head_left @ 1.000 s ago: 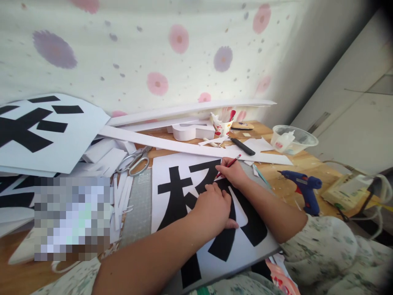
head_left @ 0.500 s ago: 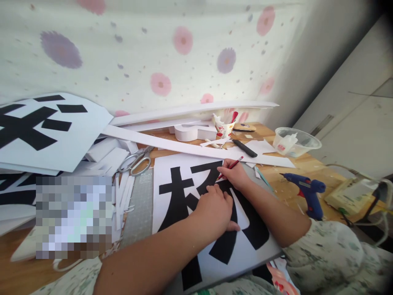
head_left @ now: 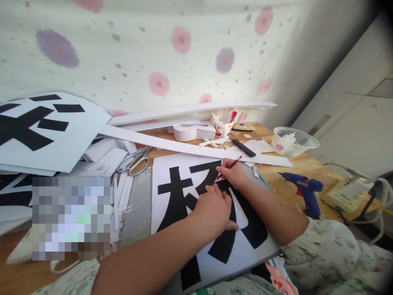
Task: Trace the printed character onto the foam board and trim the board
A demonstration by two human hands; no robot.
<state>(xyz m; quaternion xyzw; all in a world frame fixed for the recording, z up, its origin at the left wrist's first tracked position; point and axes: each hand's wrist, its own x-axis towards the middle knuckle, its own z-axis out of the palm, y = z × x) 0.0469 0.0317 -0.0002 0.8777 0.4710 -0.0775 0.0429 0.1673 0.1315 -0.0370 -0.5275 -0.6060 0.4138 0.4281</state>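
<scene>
A white sheet [head_left: 164, 165] bearing a large black printed character [head_left: 174, 185] lies on the grey cutting mat [head_left: 140, 209] in front of me. My left hand [head_left: 213, 207] rests on the sheet with its thumb apart and nothing held, palm down over the black strokes. Just beyond it, my right hand [head_left: 233, 173] grips a thin red pencil [head_left: 235, 162]. Its lower end reaches down at the upper right part of the character. The fingers hide part of the printed strokes.
Silver scissors [head_left: 135, 161] lie left of the sheet among white offcuts [head_left: 107, 157]. Behind stretches a long white strip [head_left: 172, 144], with a black-handled cutter [head_left: 243, 148] on it. A blue glue gun [head_left: 303, 188] and a clear plastic bowl [head_left: 302, 141] stand to the right.
The whole view has shifted very slightly. Both hands keep almost the same place on the sheet, and the pencil stays in the right hand.
</scene>
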